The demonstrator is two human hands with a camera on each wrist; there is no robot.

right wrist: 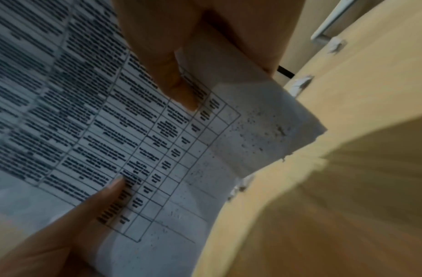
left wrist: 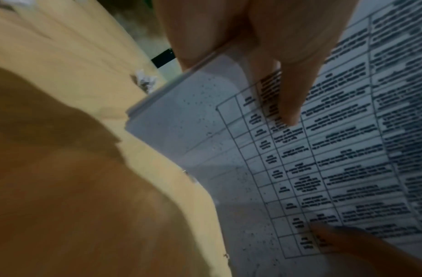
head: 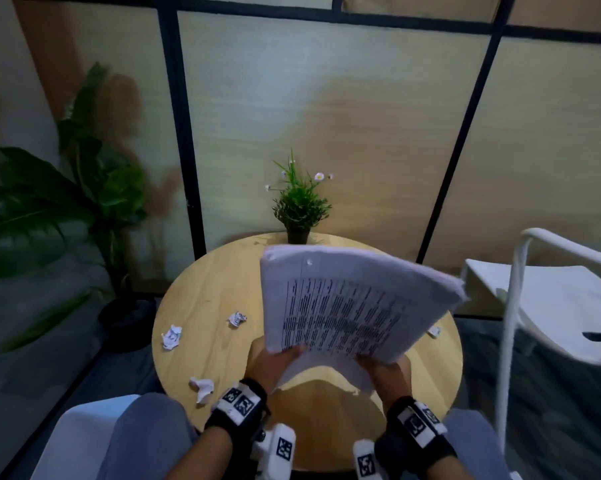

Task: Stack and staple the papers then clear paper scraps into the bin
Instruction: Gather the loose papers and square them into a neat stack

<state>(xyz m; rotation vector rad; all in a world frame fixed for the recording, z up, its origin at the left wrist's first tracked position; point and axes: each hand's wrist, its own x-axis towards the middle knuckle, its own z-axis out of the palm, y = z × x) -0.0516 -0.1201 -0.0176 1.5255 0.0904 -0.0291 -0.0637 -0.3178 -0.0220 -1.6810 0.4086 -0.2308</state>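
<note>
Item: paper stack (head: 347, 303), lifted above the desk (head: 205, 292), printed side up. Risk, as I judge it: the far edge droops and sheets could slide askew. Grip: my left hand (head: 275, 362) and right hand (head: 385, 368) each pinch the near edge, thumbs on top.

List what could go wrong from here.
1. The paper stack is gripped only at its near edge by the left hand and right hand; the bowed far end could fan out.
2. Setting it down may cover the scrap beside it on the table.
</note>
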